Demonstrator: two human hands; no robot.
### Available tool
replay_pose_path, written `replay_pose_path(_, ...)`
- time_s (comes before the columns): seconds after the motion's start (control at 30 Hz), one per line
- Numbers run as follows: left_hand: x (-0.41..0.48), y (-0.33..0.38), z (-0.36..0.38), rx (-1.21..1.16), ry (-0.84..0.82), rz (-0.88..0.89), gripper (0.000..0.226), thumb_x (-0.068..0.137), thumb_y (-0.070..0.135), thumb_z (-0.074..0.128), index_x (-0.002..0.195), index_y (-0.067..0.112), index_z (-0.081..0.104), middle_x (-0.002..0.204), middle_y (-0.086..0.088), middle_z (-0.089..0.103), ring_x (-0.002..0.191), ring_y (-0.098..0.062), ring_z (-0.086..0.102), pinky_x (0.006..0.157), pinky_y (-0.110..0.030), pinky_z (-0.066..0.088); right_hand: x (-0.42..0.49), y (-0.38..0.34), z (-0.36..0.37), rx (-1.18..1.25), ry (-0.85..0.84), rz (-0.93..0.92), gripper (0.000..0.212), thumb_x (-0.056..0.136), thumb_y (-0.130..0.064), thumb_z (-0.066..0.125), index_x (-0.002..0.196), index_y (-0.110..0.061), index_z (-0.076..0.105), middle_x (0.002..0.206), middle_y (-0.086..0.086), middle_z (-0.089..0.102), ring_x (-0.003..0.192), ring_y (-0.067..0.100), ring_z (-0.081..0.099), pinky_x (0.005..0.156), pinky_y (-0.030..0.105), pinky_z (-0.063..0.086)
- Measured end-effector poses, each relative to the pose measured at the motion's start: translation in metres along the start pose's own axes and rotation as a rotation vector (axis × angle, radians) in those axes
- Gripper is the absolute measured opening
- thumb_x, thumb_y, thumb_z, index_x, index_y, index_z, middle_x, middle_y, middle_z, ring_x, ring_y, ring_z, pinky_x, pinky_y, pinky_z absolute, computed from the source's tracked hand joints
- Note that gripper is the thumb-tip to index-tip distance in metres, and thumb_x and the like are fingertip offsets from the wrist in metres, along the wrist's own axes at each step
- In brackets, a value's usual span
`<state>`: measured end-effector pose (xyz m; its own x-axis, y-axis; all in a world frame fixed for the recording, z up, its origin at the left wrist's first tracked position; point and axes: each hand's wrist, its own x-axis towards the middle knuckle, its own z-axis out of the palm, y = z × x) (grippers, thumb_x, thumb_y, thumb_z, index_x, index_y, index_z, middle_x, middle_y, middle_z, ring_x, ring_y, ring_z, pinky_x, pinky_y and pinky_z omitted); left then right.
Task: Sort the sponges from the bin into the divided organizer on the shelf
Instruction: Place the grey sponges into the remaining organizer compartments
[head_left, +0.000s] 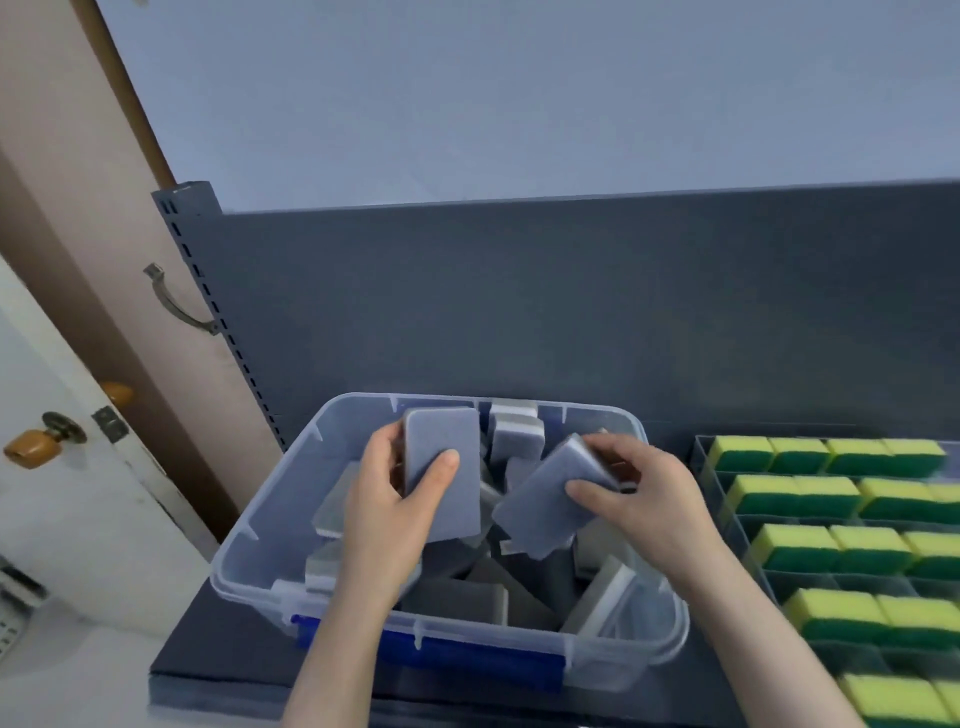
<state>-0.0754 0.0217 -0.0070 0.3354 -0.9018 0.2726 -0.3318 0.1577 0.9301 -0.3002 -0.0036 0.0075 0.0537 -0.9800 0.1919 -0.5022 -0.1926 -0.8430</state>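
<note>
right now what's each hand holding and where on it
The left hand grips one grey sponge along its left edge, thumb on its face; the right hand grips a second grey sponge at its right end.

two hands and two forearms of one person show, all bare from the fingertips to the frame's edge. the left hand (387, 499) is slim with long fingers; its thumbnail (450, 457) is short, rounded and plain. the left forearm (337, 665) fills the frame at about 6 o'clock, narrow at the wrist and broader toward the edge. the right hand (644, 499), at 3 o'clock of the left one, has the same slender build. the right forearm (769, 634) lies at about 5 o'clock, smooth, widening toward the lower edge.
</note>
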Motion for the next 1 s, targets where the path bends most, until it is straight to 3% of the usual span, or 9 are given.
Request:
replay_pose_path(0.2, -0.008, 0.009, 0.032, -0.095, -0.102, 0.057, 0.045, 0.07, 0.055, 0.068, 0.111, 0.044, 0.054, 0.103, 0.022, 0.065, 0.094, 0.0, 0.062, 0.071, -0.025, 0.049, -0.036, 0.013, -0.034, 0.068, 0.206, 0.085, 0.04, 0.071, -0.019, 0.077, 0.108, -0.028, 0.065, 0.098, -0.013, 0.069, 0.091, 0.005, 0.063, 0.081, 0.027, 0.051)
replay_pose_path(0.33, -0.019, 0.023, 0.062, -0.069, -0.157, 0.106, 0.037, 0.068, 0.054, 0.067, 0.103, 0.052, 0.053, 0.1, 0.026, 0.064, 0.089, 0.004, 0.062, 0.062, -0.017, 0.047, -0.053, 0.023, -0.067, 0.073, 0.329, 0.084, 0.04, 0.07, -0.016, 0.077, 0.106, -0.028, 0.066, 0.096, -0.013, 0.07, 0.088, 0.004, 0.064, 0.078, 0.023, 0.05)
replay_pose_path(0.47, -0.035, 0.041, 0.1, -0.073, -0.223, 0.119, 0.035, 0.07, 0.049, 0.071, 0.101, 0.045, 0.055, 0.095, 0.024, 0.066, 0.085, 0.004, 0.062, 0.064, -0.021, 0.047, -0.07, 0.041, -0.104, 0.093, 0.415, 0.079, 0.039, 0.07, -0.016, 0.077, 0.105, -0.031, 0.066, 0.094, -0.015, 0.069, 0.087, 0.003, 0.063, 0.072, 0.02, 0.051)
replay_pose_path(0.6, -0.058, 0.063, 0.149, -0.087, -0.251, 0.152, 0.034, 0.075, 0.035, 0.076, 0.096, 0.051, 0.054, 0.094, 0.025, 0.065, 0.084, 0.005, 0.062, 0.062, -0.017, 0.046, -0.084, 0.067, -0.152, 0.103, 0.436, 0.076, 0.038, 0.071, -0.017, 0.076, 0.103, -0.032, 0.065, 0.092, -0.017, 0.068, 0.086, 0.003, 0.063, 0.069, 0.021, 0.05)
replay_pose_path(0.87, -0.117, 0.103, 0.263, -0.068, -0.301, 0.159, 0.035, 0.069, 0.043, 0.072, 0.099, 0.043, 0.053, 0.094, 0.021, 0.065, 0.085, 0.001, 0.062, 0.068, -0.033, 0.053, -0.116, 0.138, -0.261, 0.13, 0.453, 0.145, 0.039, 0.073, -0.019, 0.076, 0.104, -0.038, 0.064, 0.091, -0.019, 0.068, 0.086, -0.001, 0.062, 0.069, 0.017, 0.047)
replay_pose_path(1.0, -0.138, 0.121, 0.311, -0.011, -0.337, 0.216, 0.041, 0.075, 0.035, 0.076, 0.103, 0.049, 0.05, 0.098, 0.025, 0.062, 0.087, 0.002, 0.061, 0.058, -0.018, 0.05, -0.125, 0.168, -0.311, 0.113, 0.419, 0.141, 0.042, 0.072, -0.017, 0.077, 0.098, -0.045, 0.059, 0.09, -0.019, 0.067, 0.084, -0.001, 0.062, 0.068, 0.018, 0.05)
